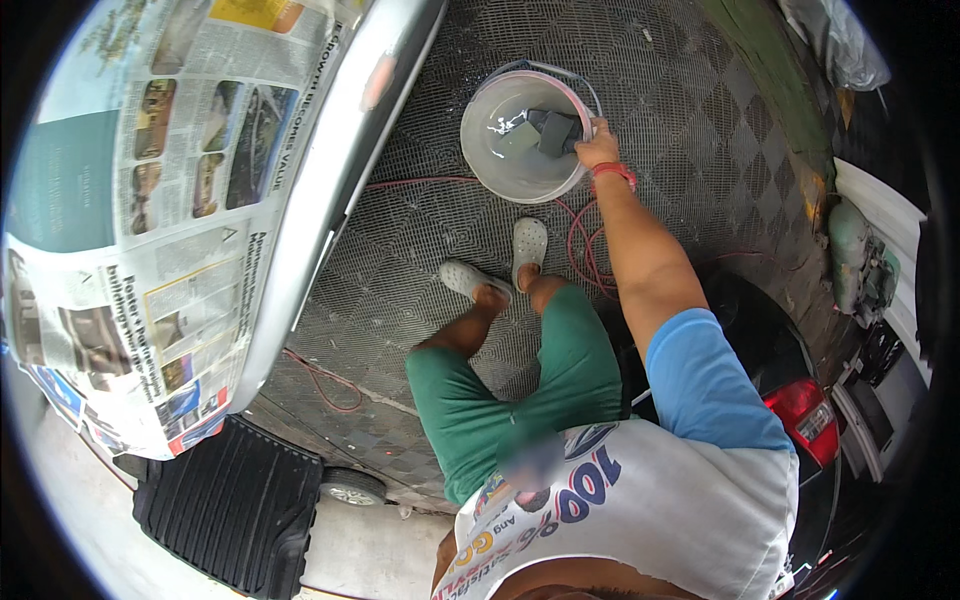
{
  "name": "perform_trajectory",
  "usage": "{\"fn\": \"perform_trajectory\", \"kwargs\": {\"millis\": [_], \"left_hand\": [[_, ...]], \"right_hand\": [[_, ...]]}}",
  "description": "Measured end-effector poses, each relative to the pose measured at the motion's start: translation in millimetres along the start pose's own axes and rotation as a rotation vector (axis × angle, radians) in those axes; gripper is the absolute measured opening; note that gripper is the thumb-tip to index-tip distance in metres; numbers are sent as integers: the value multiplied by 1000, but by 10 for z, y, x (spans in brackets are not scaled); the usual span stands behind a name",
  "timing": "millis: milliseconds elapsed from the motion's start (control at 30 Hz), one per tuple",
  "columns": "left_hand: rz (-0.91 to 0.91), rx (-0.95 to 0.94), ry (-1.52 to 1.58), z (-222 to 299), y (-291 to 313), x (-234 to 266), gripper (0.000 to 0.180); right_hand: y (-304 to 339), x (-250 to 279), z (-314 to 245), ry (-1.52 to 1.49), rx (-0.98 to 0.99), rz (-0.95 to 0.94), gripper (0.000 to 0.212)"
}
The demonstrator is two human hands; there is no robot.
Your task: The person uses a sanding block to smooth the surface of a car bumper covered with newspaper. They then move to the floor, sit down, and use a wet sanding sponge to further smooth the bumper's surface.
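Note:
A pale plastic bucket (479, 150) with a pinkish rim rests on the patterned floor mat, just beyond my feet. My right hand (599, 146), with a red band at the wrist, is closed around the bucket's right rim. Inside the bucket lie dark grey block-like pads (557, 132) and a grey-green flat piece (518, 140), with white streaks beside them. The bucket's handle (545, 66) arches along the far side of the rim. My left hand is out of the picture; only a bit of arm shows at the lower edge.
A silver vehicle panel (385, 40), masked with newspaper (200, 230), stands at left. A thin red hose (585, 245) crosses the mat. Lower left are a black ribbed liner (235, 505) and a wheel (353, 487). At right sit a dark car's red tail light (803, 420) and a green tank (850, 250).

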State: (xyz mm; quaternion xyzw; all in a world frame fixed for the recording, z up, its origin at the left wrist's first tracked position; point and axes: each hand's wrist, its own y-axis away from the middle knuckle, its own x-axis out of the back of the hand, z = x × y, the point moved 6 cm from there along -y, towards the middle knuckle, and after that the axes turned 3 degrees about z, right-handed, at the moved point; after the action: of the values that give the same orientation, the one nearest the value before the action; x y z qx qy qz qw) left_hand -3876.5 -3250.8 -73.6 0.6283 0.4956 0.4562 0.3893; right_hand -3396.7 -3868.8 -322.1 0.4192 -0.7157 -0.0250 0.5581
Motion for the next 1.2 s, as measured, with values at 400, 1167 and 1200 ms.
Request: {"fn": "perform_trajectory", "kwargs": {"millis": [400, 1167, 1200], "left_hand": [[28, 65, 850, 398, -2055, -1117, 81], [19, -85, 1471, 510, -3989, -2523, 84], [17, -86, 1488, 510, -3999, -2576, 84]], "right_hand": [[-1520, 496, 986, 372, 263, 251, 65], [-1641, -1565, 652, 1148, 626, -295, 51], [-1521, -1510, 646, 1196, 542, -381, 53]]}}
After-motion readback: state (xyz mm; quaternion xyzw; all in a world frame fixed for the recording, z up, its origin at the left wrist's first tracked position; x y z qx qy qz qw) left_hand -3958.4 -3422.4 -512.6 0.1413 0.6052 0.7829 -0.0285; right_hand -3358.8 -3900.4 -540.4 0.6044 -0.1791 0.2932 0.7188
